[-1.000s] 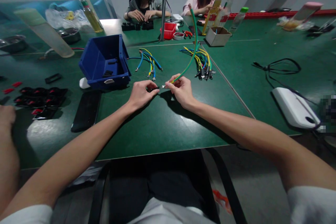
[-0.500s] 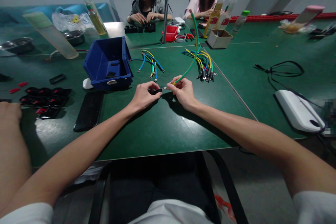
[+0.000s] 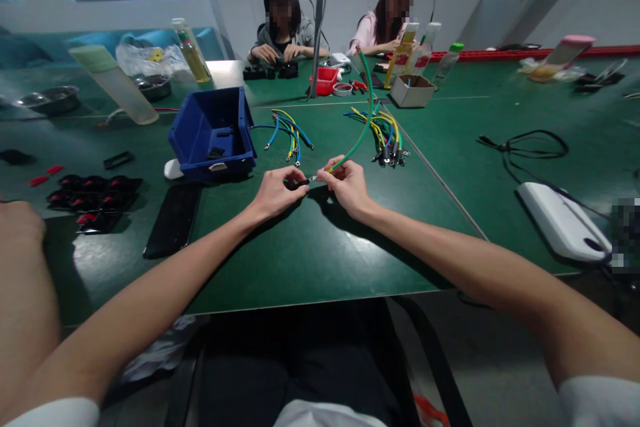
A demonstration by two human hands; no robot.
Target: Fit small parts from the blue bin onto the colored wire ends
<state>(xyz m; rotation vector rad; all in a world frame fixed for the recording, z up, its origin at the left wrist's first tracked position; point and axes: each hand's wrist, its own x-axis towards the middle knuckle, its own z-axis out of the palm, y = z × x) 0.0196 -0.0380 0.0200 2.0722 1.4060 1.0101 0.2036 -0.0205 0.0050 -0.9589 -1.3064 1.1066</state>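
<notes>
My left hand (image 3: 276,193) pinches a small black sleeve (image 3: 302,182) between thumb and fingertips, just above the green table. Facing it, my right hand (image 3: 348,188) grips a green-and-yellow wire (image 3: 369,107) close to its end. That wire bends upward and away, its far end in the air. Its metal ring terminal (image 3: 313,178) points at the black sleeve; whether they touch I cannot tell. Beyond my left hand lie several loose blue and yellow-green wires (image 3: 295,133). Behind my right hand is a bundle of wires (image 3: 387,130) with black sleeves at their near ends.
A blue bin (image 3: 213,140) with black pieces stands left, beside a black phone (image 3: 173,220). Black parts with red (image 3: 95,197) lie farther left, near another person's arm (image 3: 23,267). A white device (image 3: 563,220) sits right. Two people work across the table, behind a metal pole (image 3: 318,27).
The view has tipped up slightly, so the table's things appear lower. Both hands keep their holds on the sleeve and the wire, with hardly any change between them.
</notes>
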